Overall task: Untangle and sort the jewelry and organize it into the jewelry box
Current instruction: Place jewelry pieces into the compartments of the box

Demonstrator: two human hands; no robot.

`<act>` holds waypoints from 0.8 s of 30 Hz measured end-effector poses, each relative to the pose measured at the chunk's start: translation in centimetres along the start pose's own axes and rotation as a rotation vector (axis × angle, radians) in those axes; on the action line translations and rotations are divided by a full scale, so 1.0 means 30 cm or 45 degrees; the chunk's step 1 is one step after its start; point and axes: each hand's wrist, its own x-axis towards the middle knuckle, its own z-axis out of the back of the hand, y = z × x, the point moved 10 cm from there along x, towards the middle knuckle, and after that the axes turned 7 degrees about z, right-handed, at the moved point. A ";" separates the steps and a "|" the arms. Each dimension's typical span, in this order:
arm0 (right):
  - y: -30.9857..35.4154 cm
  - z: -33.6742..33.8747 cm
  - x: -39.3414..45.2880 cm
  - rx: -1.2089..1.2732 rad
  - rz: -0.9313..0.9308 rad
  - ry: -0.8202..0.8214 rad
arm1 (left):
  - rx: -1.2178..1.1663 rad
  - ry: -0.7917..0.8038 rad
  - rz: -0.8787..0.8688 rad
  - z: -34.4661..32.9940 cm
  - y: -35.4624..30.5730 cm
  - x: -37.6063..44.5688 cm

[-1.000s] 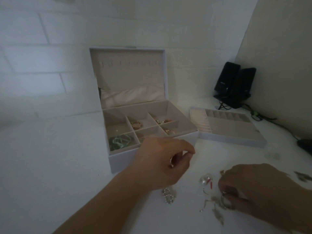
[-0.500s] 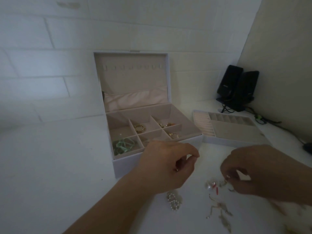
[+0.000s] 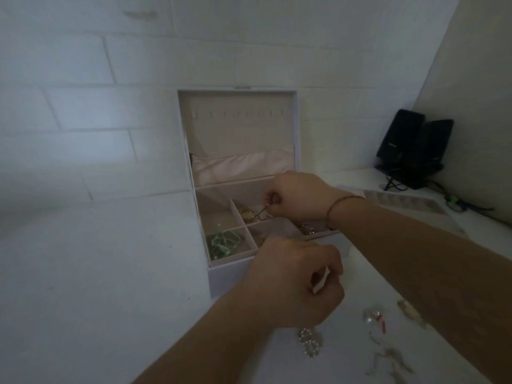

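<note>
The right hand (image 3: 299, 198) reaches over the open jewelry box (image 3: 241, 173) and pinches a small gold piece (image 3: 265, 207) between its fingertips, holding it just above a middle compartment where gold jewelry (image 3: 249, 213) already lies. The left hand (image 3: 293, 284) hovers nearer the person, at the box's front edge, its fingers curled inward; whether it holds anything cannot be told. Green jewelry (image 3: 224, 242) sits in the compartment just left of the left hand. A pearl piece (image 3: 310, 342) lies on the table below the left hand, and loose pieces (image 3: 388, 356) lie scattered under the right forearm.
</note>
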 end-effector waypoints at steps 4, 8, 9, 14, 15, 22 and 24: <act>0.005 -0.031 0.029 -0.098 0.024 0.017 | -0.005 0.007 -0.001 -0.002 0.000 0.002; 0.018 -0.017 0.040 -0.211 0.053 -0.016 | -0.005 0.001 0.005 -0.002 0.000 0.005; 0.020 -0.021 0.042 -0.223 0.051 -0.008 | -0.006 0.004 0.004 -0.002 0.001 0.005; 0.041 -0.041 0.043 -0.250 0.063 0.071 | 0.008 0.010 0.005 -0.005 0.004 0.005; 0.043 -0.040 0.043 -0.256 0.068 0.083 | 0.008 0.006 0.006 -0.004 0.003 0.005; 0.037 -0.053 0.039 -0.239 0.109 0.243 | 0.005 0.023 0.008 -0.006 0.003 0.002; 0.026 -0.015 0.009 -0.158 0.108 0.220 | 0.004 0.033 0.010 -0.006 0.006 -0.001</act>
